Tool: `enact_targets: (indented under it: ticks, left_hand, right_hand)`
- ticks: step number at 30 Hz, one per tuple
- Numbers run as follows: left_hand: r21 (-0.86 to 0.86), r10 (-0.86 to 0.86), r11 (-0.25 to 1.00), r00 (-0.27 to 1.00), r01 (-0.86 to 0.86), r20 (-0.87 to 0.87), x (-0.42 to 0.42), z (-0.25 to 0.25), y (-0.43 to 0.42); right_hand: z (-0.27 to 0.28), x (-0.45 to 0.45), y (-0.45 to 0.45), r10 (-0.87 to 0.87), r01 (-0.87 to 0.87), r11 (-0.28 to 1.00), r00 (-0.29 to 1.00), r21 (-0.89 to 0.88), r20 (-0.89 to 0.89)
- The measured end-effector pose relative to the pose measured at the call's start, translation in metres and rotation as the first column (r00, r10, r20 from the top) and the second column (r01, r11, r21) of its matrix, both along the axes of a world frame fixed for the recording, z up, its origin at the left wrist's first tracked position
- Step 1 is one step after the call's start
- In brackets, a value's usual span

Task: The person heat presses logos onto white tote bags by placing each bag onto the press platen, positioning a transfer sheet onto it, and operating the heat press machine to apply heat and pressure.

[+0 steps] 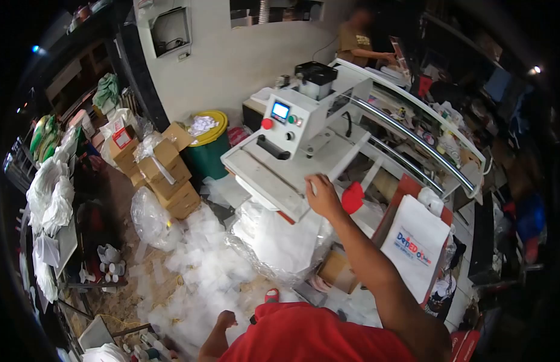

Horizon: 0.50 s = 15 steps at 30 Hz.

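Observation:
My right hand (321, 192) is raised at the front edge of a white heat press (292, 163), its fingers curled; whether they touch the press or hold anything is too small to tell. The press has a lit blue display (280, 111), a red button (267, 123) and a black handle (273, 147). My left hand (227, 319) hangs low by my red shirt, fingers curled, over white film on the floor. To the right, printed white fabric (414, 233) lies on a red-edged board. A red cloth (353, 198) is beside my right hand.
A green bin with a yellow lid (218, 128) and cardboard boxes (165, 169) stand left of the press. Clear plastic wrap (286, 241) bulges beneath it. Curved metal rails (406, 145) extend right. Another person (356, 42) stands at the back. White bags (51, 193) line the left.

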<state>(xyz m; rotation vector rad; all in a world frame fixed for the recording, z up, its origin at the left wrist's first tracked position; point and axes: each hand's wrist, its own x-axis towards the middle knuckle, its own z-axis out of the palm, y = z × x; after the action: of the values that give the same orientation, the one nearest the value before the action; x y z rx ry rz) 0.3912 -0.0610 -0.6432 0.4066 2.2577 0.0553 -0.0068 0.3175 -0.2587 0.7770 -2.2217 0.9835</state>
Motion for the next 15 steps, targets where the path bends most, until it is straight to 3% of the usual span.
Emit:
enact_targets:
  ticks: [1, 2, 3, 4, 6, 9, 10, 11, 13, 14, 15]
  left_hand:
    - [0.253, 0.568, 0.766, 0.807, -0.591, 0.161, 0.009, -0.045, -0.014]
    - [0.284, 0.810, 0.429, 0.505, -0.857, 0.299, 0.003, -0.016, -0.003]
    - [0.316, 0.906, -0.006, 0.128, -0.949, 0.403, -0.005, 0.014, 0.009]
    - [0.315, 0.907, 0.004, 0.136, -0.949, 0.400, -0.007, 0.021, 0.011]
    - [0.369, 0.895, -0.105, 0.074, -0.924, 0.440, -0.018, 0.037, 0.007]
    - [0.310, 0.891, -0.152, 0.006, -0.938, 0.455, -0.017, 0.032, -0.010]
    - [0.670, 0.665, 0.463, 0.727, -0.580, 0.171, -0.011, -0.024, -0.043]
    - [0.665, 0.652, 0.476, 0.738, -0.576, 0.173, -0.006, -0.044, -0.053]
    - [0.206, 0.756, 0.372, 0.424, -0.905, 0.499, -0.009, -0.050, -0.063]
    - [0.204, 0.748, 0.391, 0.439, -0.898, 0.497, -0.011, -0.052, -0.067]
    - [0.331, 0.645, 0.529, 0.624, -0.782, 0.442, -0.012, -0.050, -0.069]
  right_hand:
    - [0.012, -0.016, -0.027, 0.010, -0.009, 0.999, 0.999, 0.037, -0.031]
    - [0.023, -0.032, -0.053, 0.034, -0.030, 0.999, 0.996, 0.041, -0.085]
    - [0.031, -0.045, -0.075, 0.052, -0.046, 0.998, 0.989, 0.046, -0.139]
    - [0.027, -0.060, -0.093, 0.042, -0.036, 0.998, 0.990, 0.042, -0.138]
    - [0.005, -0.093, -0.114, -0.147, 0.163, 0.954, 0.986, 0.253, -0.084]
    - [-0.004, -0.109, -0.120, -0.220, 0.250, 0.917, 0.967, 0.310, -0.127]
    - [0.002, -0.108, -0.121, -0.244, 0.228, 0.903, 0.970, 0.364, -0.004]
    - [0.005, -0.106, -0.121, -0.262, 0.243, 0.900, 0.965, 0.362, 0.002]
    - [0.011, -0.101, -0.123, -0.289, 0.234, 0.890, 0.953, 0.392, 0.088]
    - [0.012, -0.098, -0.123, -0.307, 0.256, 0.894, 0.948, 0.367, 0.088]
    - [0.013, -0.095, -0.122, -0.327, 0.275, 0.889, 0.941, 0.365, 0.087]
